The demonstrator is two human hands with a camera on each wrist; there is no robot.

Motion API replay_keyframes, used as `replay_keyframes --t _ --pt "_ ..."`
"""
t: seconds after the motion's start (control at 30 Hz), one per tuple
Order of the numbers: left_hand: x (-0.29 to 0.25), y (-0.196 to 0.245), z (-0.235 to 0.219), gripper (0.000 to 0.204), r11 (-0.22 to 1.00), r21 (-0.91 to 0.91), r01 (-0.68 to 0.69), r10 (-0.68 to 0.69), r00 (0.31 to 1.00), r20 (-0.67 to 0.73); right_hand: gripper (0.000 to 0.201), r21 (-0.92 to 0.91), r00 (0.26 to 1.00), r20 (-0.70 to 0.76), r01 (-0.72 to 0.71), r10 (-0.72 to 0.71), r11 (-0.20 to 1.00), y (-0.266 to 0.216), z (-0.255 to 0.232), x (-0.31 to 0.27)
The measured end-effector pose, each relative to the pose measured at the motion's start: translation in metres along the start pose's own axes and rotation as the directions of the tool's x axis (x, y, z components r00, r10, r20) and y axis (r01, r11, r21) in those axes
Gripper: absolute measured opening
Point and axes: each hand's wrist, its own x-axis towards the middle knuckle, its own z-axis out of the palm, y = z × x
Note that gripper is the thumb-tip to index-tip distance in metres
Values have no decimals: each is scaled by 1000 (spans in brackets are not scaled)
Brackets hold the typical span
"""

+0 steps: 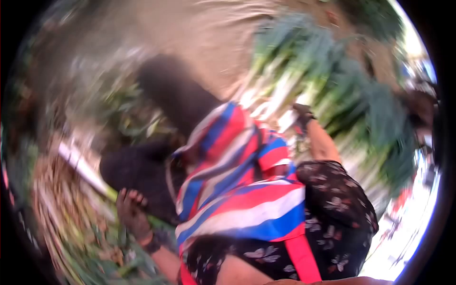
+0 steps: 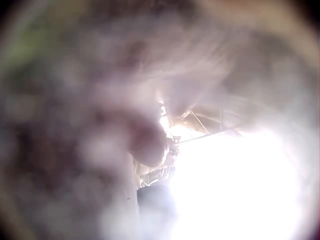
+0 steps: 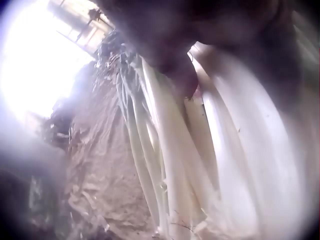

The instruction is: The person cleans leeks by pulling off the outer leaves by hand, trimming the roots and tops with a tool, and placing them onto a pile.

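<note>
My left hand (image 1: 134, 216), in what looks like a dark glove, grips a long leek (image 1: 84, 167) around its green part at the lower left of the head view. Its white end points up and left. Blur and glare fill most of the left wrist view. On the right, my gloved right hand (image 1: 304, 115) reaches into a row of leeks (image 1: 327, 80) laid side by side. In the right wrist view, a thick white leek stalk (image 3: 242, 135) comes out from under that hand, between thumb and palm. More pale stalks (image 3: 170, 150) lie beside it.
Dry stalks and leaves (image 1: 52, 209) lie heaped at the left. A brown, wrinkled ground surface (image 1: 209, 38) spreads ahead. The dark leg (image 1: 175, 90) and striped cloth (image 1: 242, 190) of the person fill the middle. Another dark green bundle (image 1: 377, 19) lies at the upper right.
</note>
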Motion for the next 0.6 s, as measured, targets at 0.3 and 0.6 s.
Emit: replay_keyframes --t 0.3,0.6 --pt "4 34 -47 71 18 988 -156 595 795 115 21 -473 779 494 613 -386 632 -192 70 11" --pt "8 92 -146 53 -500 866 25 347 922 174 22 76 -50 768 997 -639 14 -404 274 -279"
